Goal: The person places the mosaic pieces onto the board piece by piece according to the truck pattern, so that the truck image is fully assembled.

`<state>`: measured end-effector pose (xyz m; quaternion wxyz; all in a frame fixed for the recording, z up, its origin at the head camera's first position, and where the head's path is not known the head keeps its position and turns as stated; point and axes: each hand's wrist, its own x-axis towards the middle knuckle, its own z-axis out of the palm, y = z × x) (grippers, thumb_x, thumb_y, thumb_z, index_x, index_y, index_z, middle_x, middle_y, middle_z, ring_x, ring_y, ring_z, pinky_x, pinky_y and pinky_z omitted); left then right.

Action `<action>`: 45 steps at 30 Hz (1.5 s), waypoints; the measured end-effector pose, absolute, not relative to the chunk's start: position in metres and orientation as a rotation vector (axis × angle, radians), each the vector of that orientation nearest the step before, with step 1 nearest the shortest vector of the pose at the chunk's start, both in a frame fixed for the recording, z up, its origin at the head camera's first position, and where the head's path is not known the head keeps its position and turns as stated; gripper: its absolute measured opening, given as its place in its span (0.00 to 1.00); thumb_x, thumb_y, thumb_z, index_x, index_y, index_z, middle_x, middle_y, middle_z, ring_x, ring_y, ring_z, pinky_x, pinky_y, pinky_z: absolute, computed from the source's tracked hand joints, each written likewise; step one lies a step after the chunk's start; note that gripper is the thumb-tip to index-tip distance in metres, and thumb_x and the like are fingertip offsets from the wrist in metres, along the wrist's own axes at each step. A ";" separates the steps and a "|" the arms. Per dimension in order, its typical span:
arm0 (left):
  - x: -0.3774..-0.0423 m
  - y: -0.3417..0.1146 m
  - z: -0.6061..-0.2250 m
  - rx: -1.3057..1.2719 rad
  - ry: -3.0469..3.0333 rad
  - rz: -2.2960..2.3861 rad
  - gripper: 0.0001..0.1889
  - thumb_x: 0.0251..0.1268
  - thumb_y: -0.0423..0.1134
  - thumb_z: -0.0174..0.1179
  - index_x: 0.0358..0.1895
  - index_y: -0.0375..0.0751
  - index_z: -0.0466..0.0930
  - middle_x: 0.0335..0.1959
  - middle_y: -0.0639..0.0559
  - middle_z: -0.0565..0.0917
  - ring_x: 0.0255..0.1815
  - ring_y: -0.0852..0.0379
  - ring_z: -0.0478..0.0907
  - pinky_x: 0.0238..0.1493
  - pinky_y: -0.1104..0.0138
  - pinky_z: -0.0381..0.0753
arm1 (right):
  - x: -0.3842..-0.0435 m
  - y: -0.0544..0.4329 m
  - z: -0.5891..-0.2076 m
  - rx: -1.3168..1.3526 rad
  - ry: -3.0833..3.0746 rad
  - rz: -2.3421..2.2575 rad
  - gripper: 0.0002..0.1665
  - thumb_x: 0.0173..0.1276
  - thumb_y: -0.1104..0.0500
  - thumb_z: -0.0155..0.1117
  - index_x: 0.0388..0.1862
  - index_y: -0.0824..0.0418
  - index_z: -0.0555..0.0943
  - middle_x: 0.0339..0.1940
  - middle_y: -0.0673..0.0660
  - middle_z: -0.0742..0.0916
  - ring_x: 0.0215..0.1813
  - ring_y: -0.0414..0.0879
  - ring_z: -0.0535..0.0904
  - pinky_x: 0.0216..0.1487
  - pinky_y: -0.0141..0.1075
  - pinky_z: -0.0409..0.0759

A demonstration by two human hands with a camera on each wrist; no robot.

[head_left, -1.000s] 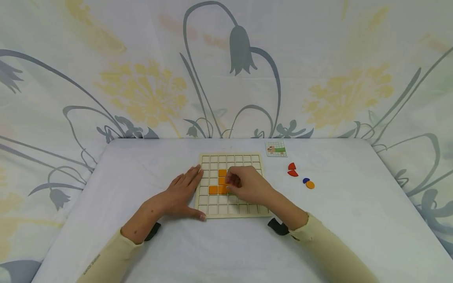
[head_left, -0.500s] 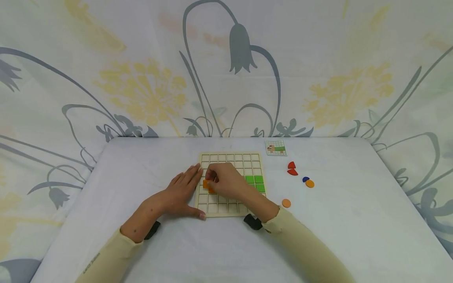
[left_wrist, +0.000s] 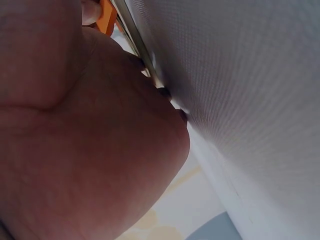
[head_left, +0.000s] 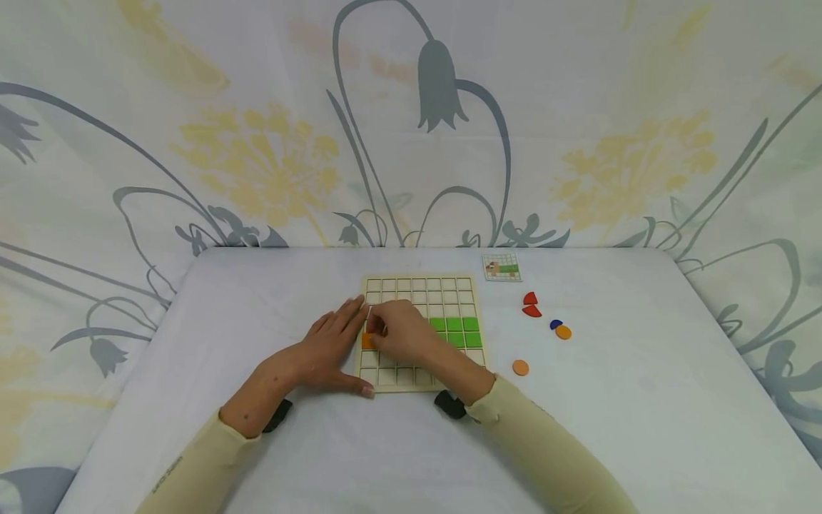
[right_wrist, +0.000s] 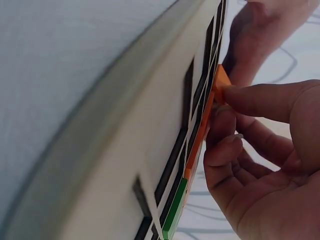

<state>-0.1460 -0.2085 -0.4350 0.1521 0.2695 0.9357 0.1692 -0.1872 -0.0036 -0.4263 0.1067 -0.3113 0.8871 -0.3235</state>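
A pale gridded board [head_left: 420, 285] lies on the white table. My left hand [head_left: 324, 350] rests flat at its left edge, fingers fairly straight and thumb spread toward the near corner. Over the board's left part, my right hand [head_left: 404, 332] pinches an orange square tile [head_left: 368, 341] between thumb and finger. In the right wrist view that tile [right_wrist: 222, 80] tilts up from the grid, beyond other orange tiles [right_wrist: 199, 137] set in the board. Green tiles [head_left: 454, 339] fill several cells on the right. My right hand covers the cells between.
Right of the board lie two red wedge pieces [head_left: 531, 311], a blue piece [head_left: 556, 324] beside an orange disc [head_left: 563, 333], and another orange disc [head_left: 520, 368] nearer me. A small picture card [head_left: 502, 268] lies past the board's far right corner. A patterned cloth [head_left: 411, 143] rises behind the table.
My right hand has moved left across the board, bringing the orange tile to the leftmost column. Green tiles and an orange disc have come into sight. My left hand stays in place.
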 end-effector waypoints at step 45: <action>-0.144 -0.208 -0.435 0.742 2.687 0.497 0.73 0.53 0.70 0.77 0.87 0.31 0.39 0.89 0.37 0.37 0.89 0.37 0.37 0.83 0.40 0.45 | -0.243 0.230 -0.414 -0.229 2.890 -0.838 0.13 0.74 0.57 0.69 0.48 0.65 0.86 0.44 0.63 0.88 0.40 0.54 0.84 0.37 0.40 0.81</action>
